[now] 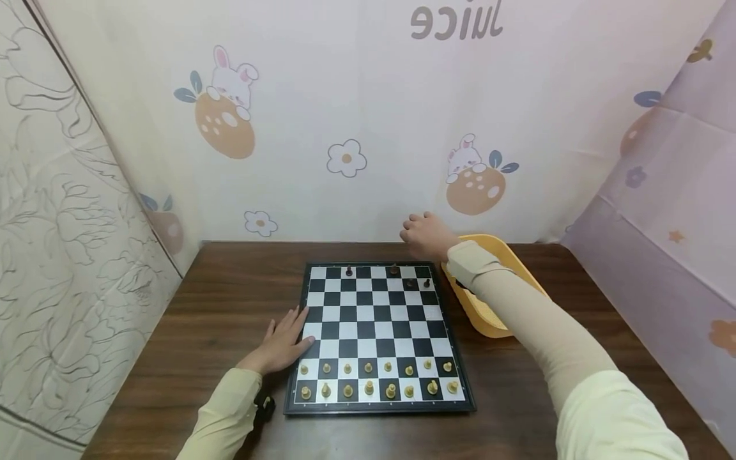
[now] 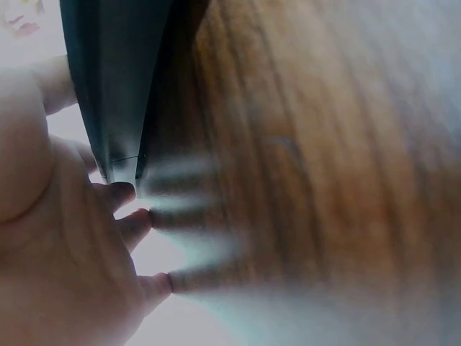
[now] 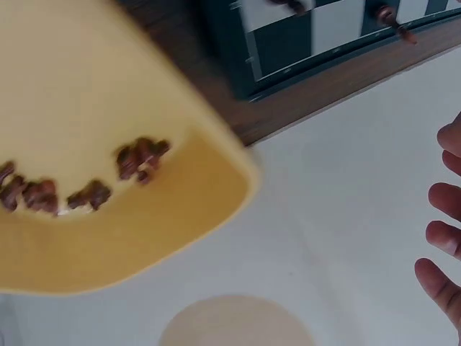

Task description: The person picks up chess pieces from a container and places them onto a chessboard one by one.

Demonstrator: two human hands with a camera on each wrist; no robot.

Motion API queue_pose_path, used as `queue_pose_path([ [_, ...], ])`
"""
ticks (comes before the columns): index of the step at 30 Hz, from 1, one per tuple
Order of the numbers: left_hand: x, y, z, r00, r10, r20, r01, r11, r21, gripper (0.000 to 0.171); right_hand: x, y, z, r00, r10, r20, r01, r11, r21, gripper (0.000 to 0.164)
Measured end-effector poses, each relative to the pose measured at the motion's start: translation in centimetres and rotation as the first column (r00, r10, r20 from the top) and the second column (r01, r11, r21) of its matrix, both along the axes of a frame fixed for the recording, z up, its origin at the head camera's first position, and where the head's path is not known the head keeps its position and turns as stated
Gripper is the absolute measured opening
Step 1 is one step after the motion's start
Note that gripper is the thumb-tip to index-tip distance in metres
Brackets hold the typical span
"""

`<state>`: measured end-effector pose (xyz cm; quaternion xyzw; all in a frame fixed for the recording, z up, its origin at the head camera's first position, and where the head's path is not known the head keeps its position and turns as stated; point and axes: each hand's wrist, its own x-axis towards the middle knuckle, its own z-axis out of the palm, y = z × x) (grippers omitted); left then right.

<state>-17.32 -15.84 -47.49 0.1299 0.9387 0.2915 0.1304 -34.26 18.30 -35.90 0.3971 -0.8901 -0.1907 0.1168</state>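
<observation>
A chessboard with black and white squares lies on the table. Along its near side stand two rows of gold chess pieces. At the far side are several dark red-brown chess pieces, also visible in the right wrist view. My left hand rests flat on the board's left edge, fingers spread; the left wrist view shows the palm beside the board's dark side. Above the far right corner hovers my right hand, its fingers loose and apart, with no piece visible in them.
Right of the board sits a yellow basket, partly under my right forearm. Several dark chess pieces lie inside it. The brown wooden table meets a patterned wall covering at the back, with more covering at both sides.
</observation>
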Motion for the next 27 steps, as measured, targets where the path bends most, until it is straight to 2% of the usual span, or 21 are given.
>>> queue_pose_path([
  [6,-0.2,-0.1,-0.5,1.0,0.001,-0.007,-0.001,1.0,-0.014,0.07,0.9,2.7,0.7,0.999,-0.05,-0.009,0.05,0.999,-0.008,0.01],
  [13,0.2,0.2,0.4,1.0,0.005,0.008,-0.005,1.0,0.011,0.069,1.8,6.0,0.9,0.997,-0.072,0.018,0.073,0.996,-0.054,0.003],
  [17,0.1,0.2,0.3,1.0,0.009,0.011,-0.009,1.0,-0.019,0.069,1.9,7.9,0.6,0.997,-0.066,0.036,0.069,0.994,-0.084,0.005],
  [27,0.2,0.3,0.1,1.0,0.009,0.011,-0.009,1.0,-0.015,0.069,2.7,12.4,-0.4,0.997,-0.073,0.032,0.077,0.989,-0.124,0.007],
])
